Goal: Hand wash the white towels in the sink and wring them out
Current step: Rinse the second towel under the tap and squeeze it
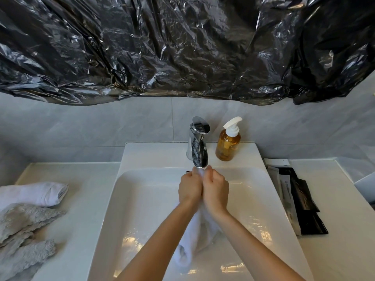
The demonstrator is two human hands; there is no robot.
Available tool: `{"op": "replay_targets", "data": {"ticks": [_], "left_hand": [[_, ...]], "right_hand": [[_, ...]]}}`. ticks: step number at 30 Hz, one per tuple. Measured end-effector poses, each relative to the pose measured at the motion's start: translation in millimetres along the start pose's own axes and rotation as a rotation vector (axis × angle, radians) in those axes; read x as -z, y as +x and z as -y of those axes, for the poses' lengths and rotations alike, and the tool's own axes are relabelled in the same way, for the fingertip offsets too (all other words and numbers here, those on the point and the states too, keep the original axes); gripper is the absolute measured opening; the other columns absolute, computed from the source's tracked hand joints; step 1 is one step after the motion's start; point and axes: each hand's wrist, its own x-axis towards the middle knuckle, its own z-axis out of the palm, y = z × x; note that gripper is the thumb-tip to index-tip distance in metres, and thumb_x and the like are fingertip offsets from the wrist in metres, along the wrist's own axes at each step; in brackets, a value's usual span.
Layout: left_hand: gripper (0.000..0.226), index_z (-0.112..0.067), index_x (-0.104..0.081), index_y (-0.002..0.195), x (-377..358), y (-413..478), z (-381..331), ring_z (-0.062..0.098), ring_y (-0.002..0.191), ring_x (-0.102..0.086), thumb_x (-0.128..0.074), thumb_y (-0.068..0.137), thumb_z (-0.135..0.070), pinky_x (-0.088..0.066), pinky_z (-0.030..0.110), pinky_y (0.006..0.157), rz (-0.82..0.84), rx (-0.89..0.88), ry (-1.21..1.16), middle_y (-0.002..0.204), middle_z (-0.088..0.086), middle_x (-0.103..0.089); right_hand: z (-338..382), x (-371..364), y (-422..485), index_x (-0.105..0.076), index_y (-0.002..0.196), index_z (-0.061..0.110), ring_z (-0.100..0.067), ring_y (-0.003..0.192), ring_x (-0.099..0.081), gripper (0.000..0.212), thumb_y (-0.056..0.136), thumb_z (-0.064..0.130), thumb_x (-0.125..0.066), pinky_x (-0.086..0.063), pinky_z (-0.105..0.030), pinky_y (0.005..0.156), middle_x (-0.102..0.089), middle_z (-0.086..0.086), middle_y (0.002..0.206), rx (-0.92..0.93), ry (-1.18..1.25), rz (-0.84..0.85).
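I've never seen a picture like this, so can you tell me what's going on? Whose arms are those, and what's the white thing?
The camera sits on a person's head, looking down, so those are that person's own arms. The left hand and right hand both grip a white towel under the tap, above the white sink. The towel's loose end hangs down into the sink. A soap bottle stands beside the tap. Left of the sink lie another white towel and a grey cloth.

white towel (pixel 190 238), white sink (pixel 142 199), amber soap bottle (pixel 227 146), black plastic sheet (pixel 182 47).
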Motion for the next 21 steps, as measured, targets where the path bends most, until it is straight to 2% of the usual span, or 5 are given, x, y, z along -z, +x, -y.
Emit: {"op": "replay_targets", "data": {"ticks": [6,9,12,17,21], "left_hand": [[0.046,-0.006,-0.055,0.071,9.2,-1.9,-2.4,0.022,0.066,-0.053,-0.036,0.103,-0.033,-0.042,0.032,0.065,0.021,-0.145,0.075,0.071,0.007,-0.061],[0.045,-0.014,-0.038,0.069,27.9,-2.1,-0.2,0.014,0.058,-0.032,-0.038,0.103,-0.044,-0.026,0.027,0.054,0.134,-0.239,0.124,0.062,-0.002,-0.036],[0.054,-0.015,-0.048,0.074,54.6,6.1,4.3,0.013,0.067,-0.038,-0.042,0.091,-0.065,-0.029,0.025,0.062,0.213,-0.288,0.179,0.07,-0.005,-0.044],[0.045,-0.025,-0.048,0.078,87.5,8.6,28.3,0.024,0.076,-0.045,-0.064,0.076,-0.067,-0.03,0.026,0.064,0.3,-0.457,1.033,0.073,-0.006,-0.053],[0.033,-0.02,-0.047,0.071,105.3,10.4,31.0,0.015,0.066,-0.041,-0.069,0.088,-0.039,-0.031,0.019,0.054,0.144,-0.395,0.584,0.064,-0.009,-0.046]], "right_hand": [[1.4,-6.2,26.4,-0.057,0.069,0.013,-0.035,0.088,-0.06,0.04,0.099,0.035,-0.042,-0.044,-0.036,0.075,-0.068,-0.013,0.086,-0.144,-0.042,-0.019],[1.6,9.0,43.1,-0.047,0.058,0.013,-0.028,0.075,-0.052,0.046,0.099,0.034,-0.045,-0.037,-0.033,0.07,-0.056,-0.006,0.065,-0.145,0.029,0.065],[9.9,29.5,52.0,-0.048,0.062,0.016,-0.017,0.065,-0.039,0.039,0.099,0.03,-0.05,-0.034,-0.028,0.064,-0.044,0.003,0.06,-0.163,0.168,0.116],[15.5,57.1,47.1,-0.059,0.08,0.018,-0.013,0.078,-0.052,0.028,0.096,0.041,-0.054,-0.038,-0.023,0.069,-0.057,0.001,0.078,-0.266,0.289,0.386],[12.9,71.7,45.5,-0.068,0.09,0.016,-0.021,0.095,-0.062,0.035,0.084,0.05,-0.066,-0.045,-0.035,0.089,-0.067,-0.006,0.096,-0.219,0.318,0.46]]}}
